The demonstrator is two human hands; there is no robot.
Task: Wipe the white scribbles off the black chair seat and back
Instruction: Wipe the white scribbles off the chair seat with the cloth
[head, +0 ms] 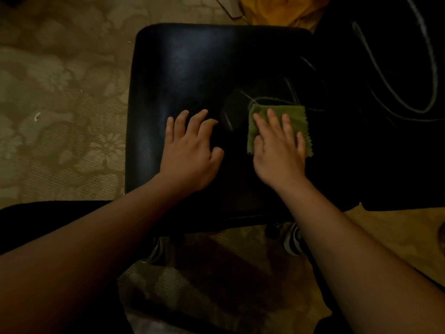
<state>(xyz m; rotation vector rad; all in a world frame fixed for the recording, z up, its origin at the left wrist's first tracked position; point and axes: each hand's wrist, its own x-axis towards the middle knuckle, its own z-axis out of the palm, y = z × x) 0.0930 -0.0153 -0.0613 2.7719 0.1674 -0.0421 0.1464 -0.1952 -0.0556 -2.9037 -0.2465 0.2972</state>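
Observation:
The black chair seat (187,68) fills the middle of the view. Its black back (385,56) lies to the right. White scribbles (284,98) run over the right part of the seat, and long looping white lines (431,75) cross the back. A small green cloth (289,115) lies flat on the seat over some of the scribbles. My right hand (279,150) presses on the cloth with straight, spread fingers. My left hand (190,150) rests on the bare seat to the left of the cloth, fingers spread and slightly bent, holding nothing.
Patterned beige carpet (55,104) surrounds the chair. A yellow cloth (281,8) lies on the floor beyond the seat's far edge. Striped shoes (292,239) show under the seat's near edge. A dark object (48,213) sits at the left, under my left forearm.

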